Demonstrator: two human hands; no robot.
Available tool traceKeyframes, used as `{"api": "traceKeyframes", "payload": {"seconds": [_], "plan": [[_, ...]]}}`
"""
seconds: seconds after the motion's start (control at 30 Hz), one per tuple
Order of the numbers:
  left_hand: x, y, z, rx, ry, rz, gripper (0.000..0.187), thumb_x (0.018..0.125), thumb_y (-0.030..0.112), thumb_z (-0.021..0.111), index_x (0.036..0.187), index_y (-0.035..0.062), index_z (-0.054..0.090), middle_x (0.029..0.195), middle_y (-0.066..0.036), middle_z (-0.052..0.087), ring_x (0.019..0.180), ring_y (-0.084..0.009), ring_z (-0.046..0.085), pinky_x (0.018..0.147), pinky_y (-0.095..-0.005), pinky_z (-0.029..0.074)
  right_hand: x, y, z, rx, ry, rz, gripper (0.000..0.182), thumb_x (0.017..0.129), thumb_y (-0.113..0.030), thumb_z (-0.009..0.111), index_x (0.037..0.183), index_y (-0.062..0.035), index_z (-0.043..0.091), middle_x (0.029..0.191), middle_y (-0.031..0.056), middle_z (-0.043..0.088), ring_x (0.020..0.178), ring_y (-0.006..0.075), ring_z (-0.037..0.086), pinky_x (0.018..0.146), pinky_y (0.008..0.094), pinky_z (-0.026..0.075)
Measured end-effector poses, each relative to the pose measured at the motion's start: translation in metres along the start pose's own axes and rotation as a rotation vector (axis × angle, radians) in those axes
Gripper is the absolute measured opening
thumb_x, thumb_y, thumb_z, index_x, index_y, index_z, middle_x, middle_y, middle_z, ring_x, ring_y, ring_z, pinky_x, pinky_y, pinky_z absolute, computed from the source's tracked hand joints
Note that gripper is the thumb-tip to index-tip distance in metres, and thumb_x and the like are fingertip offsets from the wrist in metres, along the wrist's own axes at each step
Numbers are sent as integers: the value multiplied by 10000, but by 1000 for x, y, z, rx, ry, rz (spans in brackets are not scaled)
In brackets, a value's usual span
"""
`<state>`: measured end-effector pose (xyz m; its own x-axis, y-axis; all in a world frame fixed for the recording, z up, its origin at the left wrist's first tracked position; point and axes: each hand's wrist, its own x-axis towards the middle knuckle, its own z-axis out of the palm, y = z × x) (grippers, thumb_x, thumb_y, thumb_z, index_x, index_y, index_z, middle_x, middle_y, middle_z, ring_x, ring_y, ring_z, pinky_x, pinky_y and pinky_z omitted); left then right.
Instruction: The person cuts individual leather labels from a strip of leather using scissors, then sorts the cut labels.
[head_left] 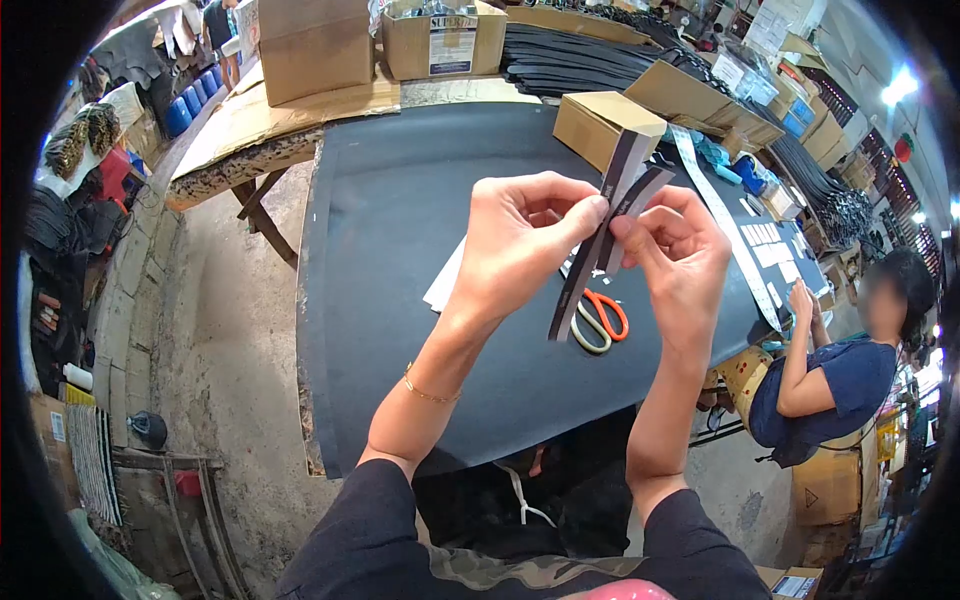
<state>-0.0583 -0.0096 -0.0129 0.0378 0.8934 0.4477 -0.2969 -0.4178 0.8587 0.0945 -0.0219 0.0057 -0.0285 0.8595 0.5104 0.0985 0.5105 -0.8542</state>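
My left hand and right hand both pinch dark strips above the scissors; uneven finger pressure could let them slip out of alignment.

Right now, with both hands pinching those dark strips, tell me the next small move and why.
Probably peel the two dark strips further apart: the left hand and right hand each pinch one, their tops already splay, and they meet lower down above the scissors.
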Motion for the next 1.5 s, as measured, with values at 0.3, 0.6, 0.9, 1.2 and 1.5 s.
{"api": "traceKeyframes", "payload": {"seconds": [0.3, 0.6, 0.9, 1.2, 1.5], "plan": [[1, -2, 2, 47, -83, -10, 139, 851, 63, 628, 910, -59, 658, 762, -60, 660, 676, -68, 603, 610, -205, 504, -5, -5, 1, -209, 45, -52, 194, 790, -68, 737, 870, -9, 570, 665, -2, 603, 613, 30, 545, 544, 172, 406], [-3, -1, 8, -20, -122, -40, 137, 881, 106, 630, 919, -26, 627, 810, -3, 627, 740, -42, 548, 653, -192, 451, -4, -2, 0, -107, 100, -145, 122, 851, -85, 675, 806, 18, 627, 698, -16, 587, 620, 16, 500, 542, 160, 368], [-4, -3, 13, -94, -84, -13, 89, 863, 51, 632, 876, -36, 625, 774, -35, 641, 694, -53, 584, 623, -192, 487, -5, 9, 14, -61, 313, -304, 86, 852, -34, 659, 825, 39, 623, 760, 16, 610, 673, 41, 540, 592, 180, 437], [-4, -4, 12, -179, -122, -30, 91, 869, 58, 629, 865, -30, 610, 782, -37, 633, 708, -59, 581, 643, -207, 496, -5, 13, 17, -75, 316, -402, 70, 834, 6, 665, 828, 49, 609, 780, 46, 616, 718, 65, 556, 613, 190, 451], [-3, -6, 16, -211, -116, -12, 98, 873, 61, 623, 856, -32, 598, 780, -44, 630, 699, -64, 579, 630, -209, 496, -6, 14, 15, -73, 329, -439, 78, 824, 11, 673, 812, 52, 608, 794, 69, 625, 735, 85, 571, 635, 209, 482]]}}
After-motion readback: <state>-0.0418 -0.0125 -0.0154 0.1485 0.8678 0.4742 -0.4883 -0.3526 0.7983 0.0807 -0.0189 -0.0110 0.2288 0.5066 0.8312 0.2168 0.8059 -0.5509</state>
